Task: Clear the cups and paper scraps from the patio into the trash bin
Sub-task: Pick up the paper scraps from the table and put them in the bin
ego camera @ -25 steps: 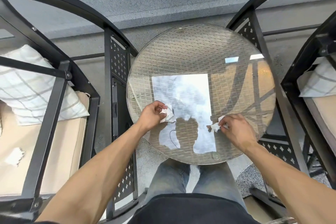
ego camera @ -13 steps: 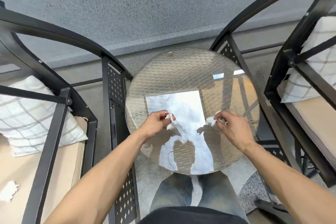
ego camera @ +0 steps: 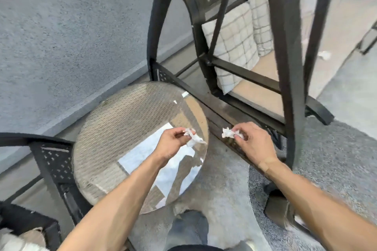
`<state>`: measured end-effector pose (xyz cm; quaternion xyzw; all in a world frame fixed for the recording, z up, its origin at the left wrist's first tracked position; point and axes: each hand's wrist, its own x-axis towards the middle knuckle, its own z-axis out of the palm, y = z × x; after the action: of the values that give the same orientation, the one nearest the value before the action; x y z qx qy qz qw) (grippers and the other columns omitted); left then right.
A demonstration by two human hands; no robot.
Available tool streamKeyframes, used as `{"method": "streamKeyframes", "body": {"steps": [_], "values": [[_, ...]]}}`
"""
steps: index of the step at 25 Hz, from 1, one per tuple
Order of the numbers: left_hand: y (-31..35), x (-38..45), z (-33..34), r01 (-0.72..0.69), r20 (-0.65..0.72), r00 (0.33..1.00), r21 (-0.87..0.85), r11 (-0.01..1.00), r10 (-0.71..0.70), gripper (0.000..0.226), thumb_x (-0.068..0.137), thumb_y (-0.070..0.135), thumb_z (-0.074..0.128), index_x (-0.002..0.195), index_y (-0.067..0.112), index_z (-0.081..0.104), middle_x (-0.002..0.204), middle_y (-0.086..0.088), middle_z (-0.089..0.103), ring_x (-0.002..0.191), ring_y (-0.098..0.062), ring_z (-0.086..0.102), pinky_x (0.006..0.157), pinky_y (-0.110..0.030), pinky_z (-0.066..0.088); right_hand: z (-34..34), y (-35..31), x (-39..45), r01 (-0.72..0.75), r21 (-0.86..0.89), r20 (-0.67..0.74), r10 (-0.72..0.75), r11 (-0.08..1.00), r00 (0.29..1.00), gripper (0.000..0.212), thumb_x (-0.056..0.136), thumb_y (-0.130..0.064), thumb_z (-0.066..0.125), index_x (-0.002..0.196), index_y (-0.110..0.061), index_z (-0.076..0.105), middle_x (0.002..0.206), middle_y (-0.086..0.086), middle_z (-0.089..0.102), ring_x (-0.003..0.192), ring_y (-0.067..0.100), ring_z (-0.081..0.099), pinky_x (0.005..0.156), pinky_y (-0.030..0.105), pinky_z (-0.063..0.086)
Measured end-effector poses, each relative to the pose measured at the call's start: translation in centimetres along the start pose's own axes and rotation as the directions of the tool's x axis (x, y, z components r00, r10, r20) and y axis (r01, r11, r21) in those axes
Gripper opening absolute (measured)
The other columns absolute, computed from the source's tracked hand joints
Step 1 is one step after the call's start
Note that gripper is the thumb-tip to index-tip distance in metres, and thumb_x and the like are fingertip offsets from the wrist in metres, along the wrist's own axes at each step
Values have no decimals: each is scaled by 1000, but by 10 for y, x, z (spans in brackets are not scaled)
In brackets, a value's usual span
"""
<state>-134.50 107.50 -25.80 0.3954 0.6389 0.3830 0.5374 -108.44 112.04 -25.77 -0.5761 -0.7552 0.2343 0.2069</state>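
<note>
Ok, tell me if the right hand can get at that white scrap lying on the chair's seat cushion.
Probably not yet: the right hand already pinches a scrap, and the chair frame's bars stand between it and the seat scrap.

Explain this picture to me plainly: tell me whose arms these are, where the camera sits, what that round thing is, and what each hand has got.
There is no machine here. The camera is worn on a person's head and looks forward and down, so the two bare arms reaching in from the bottom are the wearer's own. The round thing is a small glass-topped table with a woven surface under the glass; nothing lies on the part that shows, only reflections. The left hand pinches a crumpled white paper scrap over the table's edge. The right hand pinches another paper scrap, beside the table. Behind stands a black metal chair with checked cushions. No trash bin is in view.
</note>
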Motion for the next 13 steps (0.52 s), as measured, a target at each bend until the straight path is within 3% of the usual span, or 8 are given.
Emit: {"method": "streamKeyframes", "body": {"steps": [4, 7, 13], "values": [[17, -9, 107, -58, 172, 984, 93, 994, 41, 29, 84, -4, 67, 82, 24, 75, 79, 8, 74, 74, -10, 62, 74, -20, 47, -63, 65, -77, -160, 42, -107, 164, 986, 981, 14, 83, -21, 69, 95, -29, 67, 87, -9, 60, 72, 12, 56, 71, 33, 48], [24, -26, 181, -107, 282, 957, 139, 984, 65, 24, 82, -2, 70, 83, 22, 76, 78, -1, 74, 72, -15, 61, 71, -27, 45, -104, 107, -136, -281, 22, -149, 281, 960, 948, 13, 84, -22, 69, 94, -30, 66, 85, -11, 58, 76, 15, 59, 70, 34, 49], [32, -55, 316, -190, 480, 873, 171, 967, 87, 19, 78, -2, 75, 82, 17, 76, 70, 2, 73, 62, -6, 62, 64, -14, 48, -170, 182, -246, -505, 36, -274, 494, 863, 825, 12, 86, -28, 66, 98, -31, 65, 98, -8, 64, 79, 10, 59, 75, 34, 52]]}}
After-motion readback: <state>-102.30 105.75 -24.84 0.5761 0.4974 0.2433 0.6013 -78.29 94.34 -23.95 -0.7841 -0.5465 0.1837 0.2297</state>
